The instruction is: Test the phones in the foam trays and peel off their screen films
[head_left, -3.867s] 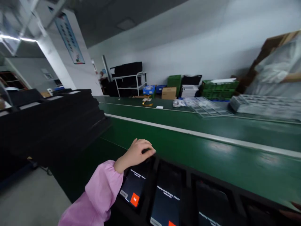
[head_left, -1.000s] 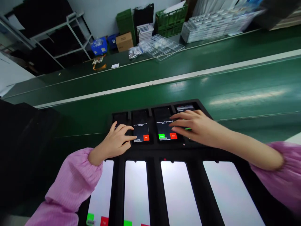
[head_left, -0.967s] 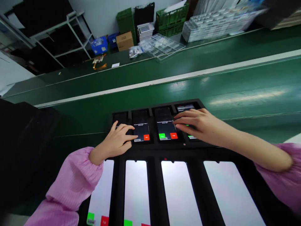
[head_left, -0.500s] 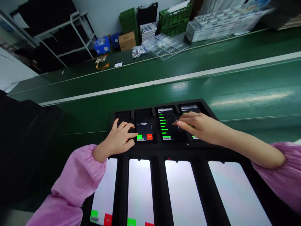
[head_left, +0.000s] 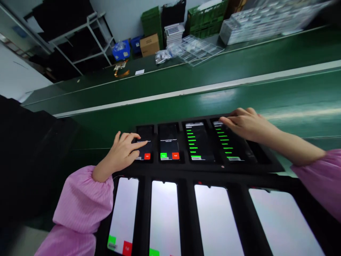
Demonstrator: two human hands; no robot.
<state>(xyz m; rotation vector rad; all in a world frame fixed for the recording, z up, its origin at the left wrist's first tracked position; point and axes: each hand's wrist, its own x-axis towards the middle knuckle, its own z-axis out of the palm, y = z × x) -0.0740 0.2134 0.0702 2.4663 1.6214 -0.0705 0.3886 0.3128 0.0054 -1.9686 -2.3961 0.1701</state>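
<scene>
My left hand [head_left: 121, 151] is open, fingers spread, over the leftmost phone [head_left: 145, 145] of the back row. Its index finger points at that dark screen, which shows a red button. My right hand [head_left: 247, 124] is at the top of the rightmost back phone [head_left: 225, 142], one finger stretched toward the screen's upper edge and the others bent. I see nothing held in it. Between them lie a phone with green and red buttons [head_left: 169, 144] and a phone with green text lines [head_left: 198, 142]. All sit in slots of a black tray [head_left: 183, 165].
Nearer me, several phones with bright white screens [head_left: 164, 213] lie in another black tray [head_left: 186, 206]. A green belt [head_left: 119, 117] runs behind. Beyond a pale rail [head_left: 181, 94] are clear plastic trays [head_left: 202, 51], a cardboard box [head_left: 149, 45], a blue bin [head_left: 121, 50] and green crates [head_left: 206, 19].
My right hand has moved from the middle of the right-hand back phones up to the rightmost one's top. My left hand has shifted left, off the second phone's green button, over the leftmost phone.
</scene>
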